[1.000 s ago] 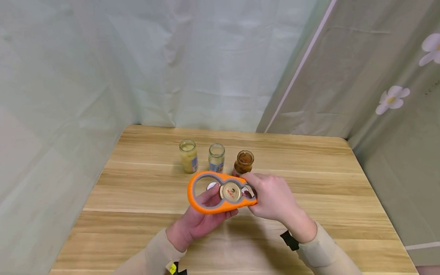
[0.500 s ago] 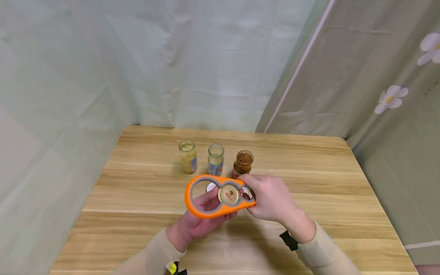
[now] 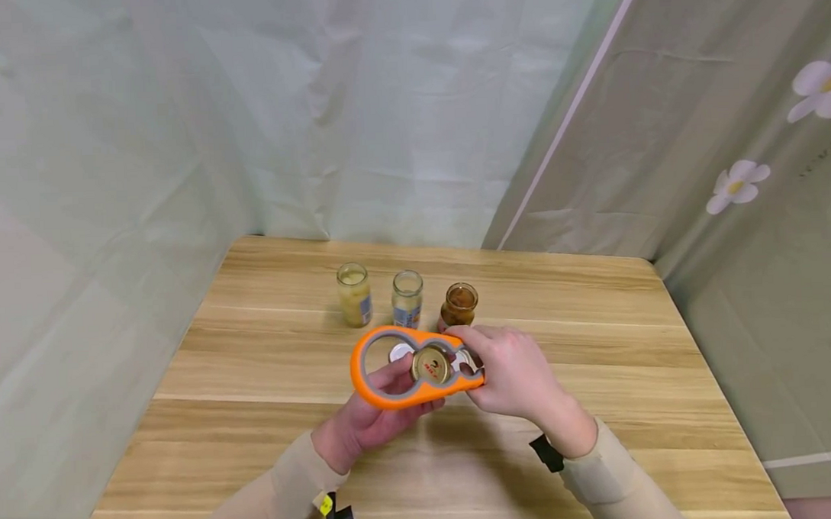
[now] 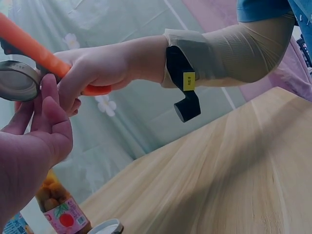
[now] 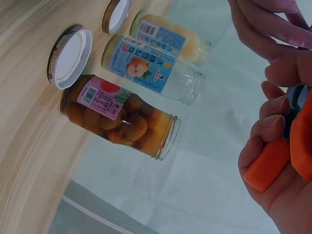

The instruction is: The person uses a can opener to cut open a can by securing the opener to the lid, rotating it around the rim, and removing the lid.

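In the head view my right hand (image 3: 515, 370) grips the narrow end of an orange jar opener (image 3: 386, 399) with grey-lined round holes. A gold jar lid (image 3: 431, 364) sits in the opener's middle hole, tilted a little. My left hand (image 3: 383, 421) is below the opener, its thumb showing through the large hole; in the left wrist view its fingertips pinch the lid (image 4: 19, 80) by its edge. Fingers of my right hand curl round the orange handle (image 5: 267, 165) in the right wrist view. Whether the lid touches the grey lining is hard to tell.
Three uncapped glass jars stand behind the hands: a pale-filled jar (image 3: 355, 296), a clear jar with a blue label (image 3: 407, 298), and a jar of brown round fruit (image 3: 458, 304). Lids lie white side up near them, such as one lid (image 5: 70, 56) by the fruit jar.
The opener and lid have shifted slightly left, dipping and then rising a little. The lid's tilt within the hole has changed. Both hands keep their hold; the jars stay in place.
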The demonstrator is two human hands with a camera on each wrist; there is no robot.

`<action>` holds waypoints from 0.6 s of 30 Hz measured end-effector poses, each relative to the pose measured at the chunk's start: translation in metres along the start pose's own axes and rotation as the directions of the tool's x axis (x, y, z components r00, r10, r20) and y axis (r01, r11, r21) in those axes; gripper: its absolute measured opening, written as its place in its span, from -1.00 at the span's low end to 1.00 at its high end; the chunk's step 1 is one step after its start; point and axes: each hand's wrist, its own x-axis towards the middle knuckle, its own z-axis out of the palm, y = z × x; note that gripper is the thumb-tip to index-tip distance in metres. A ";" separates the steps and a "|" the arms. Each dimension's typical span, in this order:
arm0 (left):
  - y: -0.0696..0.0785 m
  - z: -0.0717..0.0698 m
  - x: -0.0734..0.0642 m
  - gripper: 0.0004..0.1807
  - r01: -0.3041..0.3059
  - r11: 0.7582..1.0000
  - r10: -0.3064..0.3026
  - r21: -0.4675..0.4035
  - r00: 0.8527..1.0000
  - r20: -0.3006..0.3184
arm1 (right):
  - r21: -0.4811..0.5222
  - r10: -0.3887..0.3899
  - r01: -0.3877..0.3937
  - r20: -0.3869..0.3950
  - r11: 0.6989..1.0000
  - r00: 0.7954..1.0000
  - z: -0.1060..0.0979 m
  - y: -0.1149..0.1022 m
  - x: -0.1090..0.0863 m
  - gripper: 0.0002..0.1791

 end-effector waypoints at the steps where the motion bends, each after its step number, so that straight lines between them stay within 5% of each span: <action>1: 0.000 0.000 0.000 -0.50 -0.004 1.000 0.004 0.021 1.000 -0.002 | 0.004 -0.001 0.001 -0.002 1.000 1.000 0.000 0.000 0.000 -0.37; 7: 0.001 -0.002 -0.005 -0.55 0.009 1.000 -0.007 0.023 0.996 -0.093 | 0.014 -0.003 0.003 -0.008 1.000 1.000 -0.001 -0.001 0.000 -0.37; 13: 0.006 -0.007 -0.014 -0.60 0.033 0.997 -0.018 0.065 0.975 -0.220 | 0.019 0.006 -0.005 -0.031 1.000 0.999 -0.001 0.000 -0.001 -0.38; 18: 0.012 -0.013 -0.021 -0.59 -0.001 0.998 0.016 0.070 0.978 -0.206 | 0.017 0.015 -0.015 -0.045 1.000 0.999 0.000 0.002 -0.002 -0.36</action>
